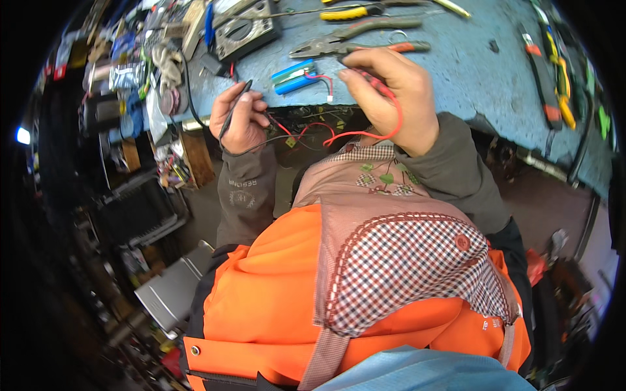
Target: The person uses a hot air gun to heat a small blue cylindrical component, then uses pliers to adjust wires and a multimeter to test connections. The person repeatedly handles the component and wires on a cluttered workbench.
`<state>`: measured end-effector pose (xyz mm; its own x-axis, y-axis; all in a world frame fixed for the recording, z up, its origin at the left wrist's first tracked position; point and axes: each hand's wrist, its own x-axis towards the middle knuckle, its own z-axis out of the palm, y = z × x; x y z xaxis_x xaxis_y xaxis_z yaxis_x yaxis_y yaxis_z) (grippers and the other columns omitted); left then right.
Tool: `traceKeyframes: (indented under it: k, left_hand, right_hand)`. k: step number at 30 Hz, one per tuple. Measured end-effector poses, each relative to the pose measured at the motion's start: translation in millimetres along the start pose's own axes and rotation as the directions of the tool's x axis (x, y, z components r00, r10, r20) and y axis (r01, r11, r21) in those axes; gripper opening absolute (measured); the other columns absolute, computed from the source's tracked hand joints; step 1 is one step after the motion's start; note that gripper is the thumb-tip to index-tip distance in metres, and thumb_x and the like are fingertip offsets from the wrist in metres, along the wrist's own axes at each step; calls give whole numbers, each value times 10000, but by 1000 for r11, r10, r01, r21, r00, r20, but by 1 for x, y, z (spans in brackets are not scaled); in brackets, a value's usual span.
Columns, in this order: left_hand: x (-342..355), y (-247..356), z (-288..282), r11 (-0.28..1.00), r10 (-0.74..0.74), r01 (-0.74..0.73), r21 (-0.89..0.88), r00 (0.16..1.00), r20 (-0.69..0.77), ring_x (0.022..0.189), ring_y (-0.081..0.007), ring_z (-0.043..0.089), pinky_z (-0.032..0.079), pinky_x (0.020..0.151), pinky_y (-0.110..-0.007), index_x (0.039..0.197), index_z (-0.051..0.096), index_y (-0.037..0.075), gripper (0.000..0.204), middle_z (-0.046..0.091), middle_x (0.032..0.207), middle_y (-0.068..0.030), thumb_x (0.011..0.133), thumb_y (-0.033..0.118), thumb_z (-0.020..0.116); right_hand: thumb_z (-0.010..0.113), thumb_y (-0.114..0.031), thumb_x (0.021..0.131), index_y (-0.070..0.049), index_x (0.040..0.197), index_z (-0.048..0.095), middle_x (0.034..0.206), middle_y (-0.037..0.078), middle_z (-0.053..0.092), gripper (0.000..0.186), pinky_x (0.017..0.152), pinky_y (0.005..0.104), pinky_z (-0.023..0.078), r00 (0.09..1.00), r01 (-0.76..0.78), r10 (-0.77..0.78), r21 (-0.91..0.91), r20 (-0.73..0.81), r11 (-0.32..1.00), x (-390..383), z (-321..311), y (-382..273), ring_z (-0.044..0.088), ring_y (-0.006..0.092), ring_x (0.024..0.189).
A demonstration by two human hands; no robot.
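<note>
My left hand [242, 124] is closed around a black test probe [233, 111], whose lead loops below the wrist. My right hand [405, 98] pinches a red test probe [373, 81], and its red lead [394, 124] curves down beneath the palm. Between the hands, near the bench's front edge, lies a battery pack [295, 77] with blue cells. Its thin wires end in a small white connector [330, 98]. Neither probe visibly touches the pack. Behind the left hand sits a multimeter [245, 30] with a dial.
Pliers [355, 38] lie just beyond my right hand, with a yellow-handled tool [352, 12] behind. Cutters [542, 85] and yellow-handled pliers [562, 85] rest on the right of the blue bench [466, 72]. Assorted parts and bags [127, 75] crowd its left end.
</note>
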<state>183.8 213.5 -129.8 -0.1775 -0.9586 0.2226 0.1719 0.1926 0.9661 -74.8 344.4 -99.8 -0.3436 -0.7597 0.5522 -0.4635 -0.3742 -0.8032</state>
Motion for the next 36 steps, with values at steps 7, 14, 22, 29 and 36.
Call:
traceKeyframes:
  k: [7, 14, 22, 29, 36]
  left_hand:
    - [-9, 8, 9, 998, -48, 47, -32, 999, -16, 673, -141, 693, 513, 489, -228, 1220, 683, -88, 242, 768, 947, -173, 995, 0, 676]
    - [-44, 60, 25, 643, 506, -667, 376, 738, 446, 719, -316, 711, 577, 635, -375, 1038, 716, 3, 221, 707, 848, -147, 822, -26, 754]
    - [-64, 41, 32, 702, 562, -686, 189, 698, 444, 707, -305, 685, 552, 605, -396, 1173, 595, 29, 416, 670, 855, -89, 794, 35, 768]
    - [-57, 30, 24, 567, 571, -756, 326, 647, 506, 685, -242, 644, 531, 591, -360, 1105, 689, 33, 327, 602, 800, -55, 798, 98, 779]
    - [-53, 34, 4, 932, 320, -333, 145, 942, 103, 773, -113, 580, 481, 706, -278, 1239, 724, -33, 228, 631, 924, -66, 1060, 80, 637]
  right_hand:
    - [787, -8, 897, 6, 1097, 755, 989, 103, 774, 203, 818, 290, 564, 993, -111, 112, 60, -25, 992, -8, 0, 2, 714, 161, 863]
    - [625, 63, 1040, -4, 1343, 642, 1216, 207, 749, 311, 859, 320, 608, 974, 37, -63, 123, 217, 992, -21, -8, -20, 753, 211, 961]
    - [793, 167, 775, 10, 1181, 707, 1150, 244, 750, 444, 780, 382, 624, 833, 345, -296, -21, 467, 938, -24, 20, -56, 774, 332, 922]
    - [771, 90, 756, 9, 1203, 736, 976, 175, 714, 455, 603, 349, 563, 662, 586, -379, -132, 646, 799, -10, 16, -70, 697, 279, 729]
    - [733, 60, 889, 21, 1147, 742, 1065, 179, 668, 262, 780, 357, 586, 916, 398, -267, -581, 301, 710, 0, -5, -57, 698, 279, 940]
